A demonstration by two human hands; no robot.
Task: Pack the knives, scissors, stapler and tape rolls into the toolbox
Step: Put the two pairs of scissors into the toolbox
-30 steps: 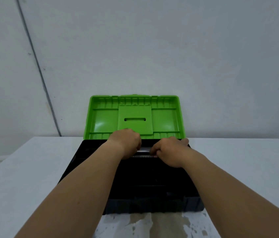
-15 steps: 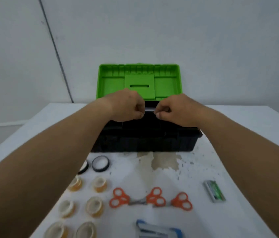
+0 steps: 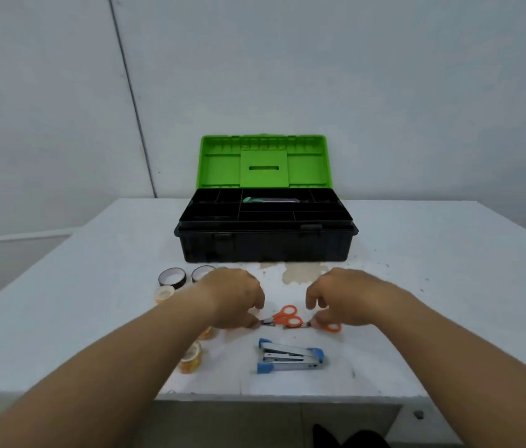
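The black toolbox [image 3: 264, 245] stands at the back of the white table with its green lid [image 3: 264, 163] up. A green knife [image 3: 269, 200] lies in a back compartment of its tray. Two orange-handled scissors lie side by side in front of it. My left hand [image 3: 234, 299] pinches the blade end of the middle scissors [image 3: 285, 316]. My right hand [image 3: 348, 297] pinches the right scissors [image 3: 332, 327] near the pivot. Both scissors rest on the table. A blue and silver stapler [image 3: 290, 360] lies nearer me. Black tape rolls [image 3: 172, 277] and clear tape rolls [image 3: 190, 358] sit to the left.
The table's front edge [image 3: 287, 396] runs just below the stapler. A brown stain [image 3: 302, 271] marks the tabletop in front of the toolbox. My left forearm hides part of the tape rolls. A grey wall stands right behind the box.
Both hands have left the toolbox tray and come back and down onto the scissors. The knife now lies in the tray. The view has tilted down toward the table.
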